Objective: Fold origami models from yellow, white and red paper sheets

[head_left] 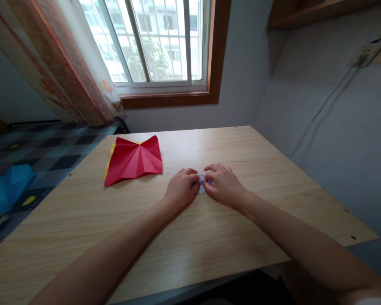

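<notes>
A small piece of folded pale purple paper (202, 188) lies between my hands near the middle of the table. My left hand (183, 186) grips its left side with thumb and fingers closed. From the other side, my right hand (222, 183) pinches its right edge. Fingers of both hands cover much of the paper, so its full shape is hidden. Further left on the table rests a creased sheet of red paper (135, 163), with yellow paper (111, 159) showing from under it.
The wooden table (190, 245) reaches toward the wall below a window (158, 46). To the left, blue paper (9, 186) lies on a checked cloth (66, 142). A curtain (60, 59) hangs beside the window. A cable (320, 108) runs down the right wall.
</notes>
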The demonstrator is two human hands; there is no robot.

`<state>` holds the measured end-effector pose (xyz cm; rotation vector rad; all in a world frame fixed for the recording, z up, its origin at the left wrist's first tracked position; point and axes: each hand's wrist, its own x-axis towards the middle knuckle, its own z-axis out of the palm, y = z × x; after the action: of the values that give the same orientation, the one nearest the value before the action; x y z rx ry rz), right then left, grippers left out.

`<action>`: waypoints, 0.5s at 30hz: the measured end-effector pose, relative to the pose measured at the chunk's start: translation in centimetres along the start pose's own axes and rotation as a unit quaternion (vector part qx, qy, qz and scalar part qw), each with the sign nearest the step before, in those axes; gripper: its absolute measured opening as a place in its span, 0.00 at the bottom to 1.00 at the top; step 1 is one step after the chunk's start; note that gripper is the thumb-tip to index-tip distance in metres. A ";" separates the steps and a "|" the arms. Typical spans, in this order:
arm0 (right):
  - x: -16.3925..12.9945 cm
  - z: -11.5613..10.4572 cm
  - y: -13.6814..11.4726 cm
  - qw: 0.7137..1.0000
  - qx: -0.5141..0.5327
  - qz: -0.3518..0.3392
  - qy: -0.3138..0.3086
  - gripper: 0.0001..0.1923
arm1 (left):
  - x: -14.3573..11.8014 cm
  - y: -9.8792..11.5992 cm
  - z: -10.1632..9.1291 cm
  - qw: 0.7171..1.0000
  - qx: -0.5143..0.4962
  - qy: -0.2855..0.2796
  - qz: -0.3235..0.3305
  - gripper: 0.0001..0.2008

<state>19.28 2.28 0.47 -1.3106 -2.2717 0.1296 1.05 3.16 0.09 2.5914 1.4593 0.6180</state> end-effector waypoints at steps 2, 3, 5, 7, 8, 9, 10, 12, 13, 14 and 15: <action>0.1 0.0 0.0 1.000 0.005 0.002 -0.007 0.06 | 0.0 0.1 0.0 1.000 0.006 -0.001 0.001 0.09; 0.1 0.1 0.0 1.000 0.007 0.003 -0.009 0.07 | 0.0 0.1 -0.1 1.000 0.007 -0.001 0.001 0.10; 0.2 0.2 -0.1 1.000 0.007 0.005 -0.011 0.08 | 0.0 0.2 -0.1 1.000 0.006 -0.004 0.000 0.09; 0.3 0.4 -0.1 1.000 0.002 0.008 -0.013 0.08 | 0.0 0.2 -0.1 1.000 0.004 -0.007 -0.002 0.09; 0.3 0.4 -0.2 1.000 -0.001 0.012 -0.015 0.08 | 0.0 0.2 -0.1 1.000 0.006 -0.009 -0.001 0.09; 0.4 0.4 -0.2 1.000 -0.005 0.018 -0.017 0.07 | 0.1 0.2 -0.1 1.000 0.009 -0.010 0.001 0.09; 0.4 0.4 -0.3 0.999 -0.010 0.027 -0.022 0.07 | 0.1 0.2 -0.2 1.000 0.013 -0.010 0.003 0.09; 0.3 0.0 -0.6 0.998 -0.021 0.045 -0.036 0.07 | 0.1 0.2 -0.3 1.000 0.021 -0.014 0.008 0.09; 0.3 -0.2 -0.7 0.997 -0.028 0.053 -0.047 0.07 | 0.1 0.3 -0.3 1.000 0.024 -0.016 0.008 0.10; 0.2 -0.5 -0.9 0.996 -0.036 0.059 -0.059 0.08 | 0.1 0.4 -0.4 0.999 0.027 -0.019 0.007 0.10; 0.2 -0.8 -1.0 0.994 -0.046 0.065 -0.072 0.08 | 0.1 0.6 -0.5 0.999 0.030 -0.022 0.004 0.10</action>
<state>18.76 1.73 1.55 -1.5424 -2.3347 0.1708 1.34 2.92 0.78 2.6401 1.4772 0.5234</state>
